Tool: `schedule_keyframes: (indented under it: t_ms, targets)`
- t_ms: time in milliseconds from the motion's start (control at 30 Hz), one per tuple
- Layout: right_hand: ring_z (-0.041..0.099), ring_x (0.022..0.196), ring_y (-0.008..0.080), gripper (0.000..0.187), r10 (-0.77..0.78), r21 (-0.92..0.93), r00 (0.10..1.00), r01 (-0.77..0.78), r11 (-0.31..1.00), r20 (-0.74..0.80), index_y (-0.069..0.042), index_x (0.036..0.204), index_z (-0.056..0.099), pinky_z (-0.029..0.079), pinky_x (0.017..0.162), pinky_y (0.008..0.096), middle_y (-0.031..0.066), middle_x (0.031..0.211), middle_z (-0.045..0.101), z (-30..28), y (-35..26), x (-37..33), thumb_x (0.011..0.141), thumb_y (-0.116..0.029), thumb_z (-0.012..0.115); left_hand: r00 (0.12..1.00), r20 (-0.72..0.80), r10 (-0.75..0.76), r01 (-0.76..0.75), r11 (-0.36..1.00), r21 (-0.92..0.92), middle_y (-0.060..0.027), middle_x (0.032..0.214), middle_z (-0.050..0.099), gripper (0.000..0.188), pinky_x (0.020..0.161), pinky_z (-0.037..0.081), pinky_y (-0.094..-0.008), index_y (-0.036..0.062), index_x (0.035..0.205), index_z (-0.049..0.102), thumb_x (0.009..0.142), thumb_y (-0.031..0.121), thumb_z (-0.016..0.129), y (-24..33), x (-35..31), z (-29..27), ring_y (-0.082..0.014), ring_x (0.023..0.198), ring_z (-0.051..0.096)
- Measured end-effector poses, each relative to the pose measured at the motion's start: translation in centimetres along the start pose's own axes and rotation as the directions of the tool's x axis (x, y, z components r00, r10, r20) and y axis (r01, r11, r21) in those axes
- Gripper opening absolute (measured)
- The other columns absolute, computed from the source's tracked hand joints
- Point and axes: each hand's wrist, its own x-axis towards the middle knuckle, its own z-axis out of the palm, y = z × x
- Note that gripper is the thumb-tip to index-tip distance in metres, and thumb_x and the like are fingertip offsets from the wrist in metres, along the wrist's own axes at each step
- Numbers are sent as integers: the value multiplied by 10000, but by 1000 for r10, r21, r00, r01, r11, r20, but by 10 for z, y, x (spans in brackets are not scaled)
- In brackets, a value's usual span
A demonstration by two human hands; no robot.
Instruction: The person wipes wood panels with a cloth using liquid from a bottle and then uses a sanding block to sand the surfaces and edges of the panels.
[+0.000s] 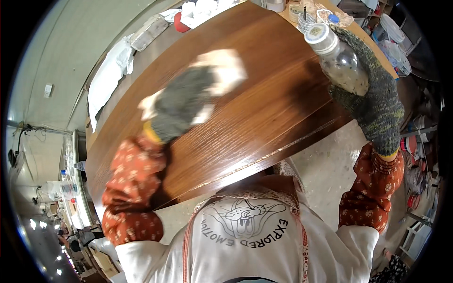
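My left hand [183,104], in a dark grey knitted glove, presses a crumpled white cloth [229,70] against a glossy brown wooden panel [264,108]. Motion blurs the hand and the cloth, and the cloth sticks out on several sides of the glove. Off the panel's right end, my right hand [377,99] is wrapped round a clear plastic bottle [347,70] with a white cap. The bottle is tilted, its cap toward the upper left, and dark specks cling inside it. Red flowered sleeve covers reach up both forearms.
Behind the panel lie a white cloth sheet [111,70], a pale block [148,32] and something red [180,22]. Clear containers [306,21] stand on a light wooden surface at the upper right. Buckets [391,28] and stacked cans [411,144] line the right side.
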Motion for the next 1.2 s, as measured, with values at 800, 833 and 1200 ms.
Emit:
schedule_keyframes:
  t_ms: [800, 833, 1200]
  targets:
    - [589, 851, 245, 340, -621, -134, 642, 736, 663, 450, -185, 1144, 576, 463, 755, 384, 97, 929, 604, 53, -37, 31, 804, -186, 590, 785, -444, -432, 620, 554, 556, -121, 1214, 583, 294, 966, 419, -362, 77, 1165, 601, 872, 100, 598, 55, -156, -43, -297, 1128, 535]
    - [592, 855, 244, 362, -618, -150, 628, 748, 646, 473, -200, 1168, 560, 464, 760, 381, 96, 937, 606, 49, -37, 40, 806, -184, 584, 732, -500, -463, 679, 555, 480, -123, 1208, 586, 295, 961, 422, -361, 76, 1166, 600, 872, 99, 598, 55, -164, -45, -301, 1123, 539]
    - [628, 865, 284, 463, -450, 38, 633, 554, 832, 629, -239, 1234, 553, 489, 792, 385, 62, 1081, 639, 56, -39, 93, 822, -36, 493, 816, -405, -411, 572, 673, 469, -143, 1163, 606, 313, 981, 400, -379, 38, 1150, 600, 839, 5, 589, 98, -138, -33, -303, 1130, 548]
